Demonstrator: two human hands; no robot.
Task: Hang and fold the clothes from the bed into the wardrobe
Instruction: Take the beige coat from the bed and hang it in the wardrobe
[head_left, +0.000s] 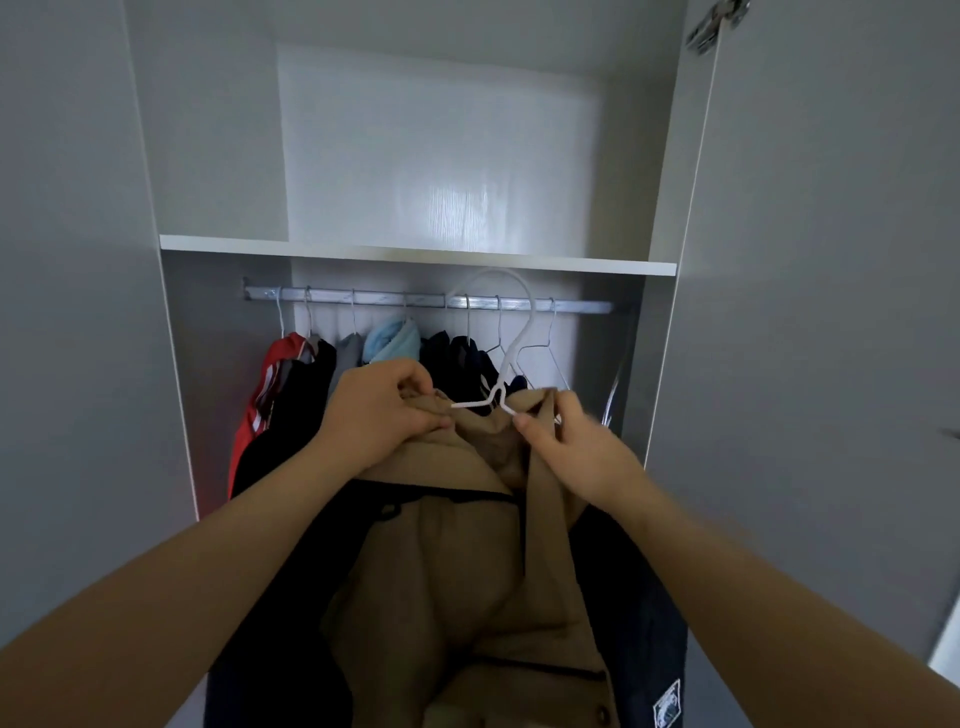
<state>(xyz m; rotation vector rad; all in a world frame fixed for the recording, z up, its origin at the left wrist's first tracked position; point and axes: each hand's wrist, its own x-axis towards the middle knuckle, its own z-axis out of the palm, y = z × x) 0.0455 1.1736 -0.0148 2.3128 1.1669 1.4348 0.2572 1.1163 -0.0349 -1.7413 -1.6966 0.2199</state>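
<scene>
1. Both forearms are stretched forward and upward toward the open wardrobe (171, 364), with the hands raised side by side in front of the hanging rail (363, 300).
2. The left hand (384, 410) is seen from the back, its fingers curled round a bunch of the tan garment (467, 571) at the left shoulder of a white hanger (511, 332).
3. The right hand (576, 447) is slightly blurred; the tan cloth is pinched between its thumb and fingers at the hanger's right shoulder, just beside the hanger's neck.
4. The tan garment is held up between the two hands and hangs down from them toward the camera, in front of the wardrobe and below the rail.
5. The hanger's hook stands upright above the hands, and its top reaches just under the shelf (415, 255); whether it is over the rail cannot be told.
6. Dark cloth with a white patch (666, 704) is seen beneath the tan garment at the lower right.
7. On the rail, from the left, are hung a red garment (260, 405), a black one (304, 395), a grey one (347, 358), a light blue one (392, 340) and dark navy ones (462, 358).
8. Bare wire hangers (551, 353) are hung at the rail's right end.
9. The wardrobe door (831, 260) stands open at the right.
</scene>
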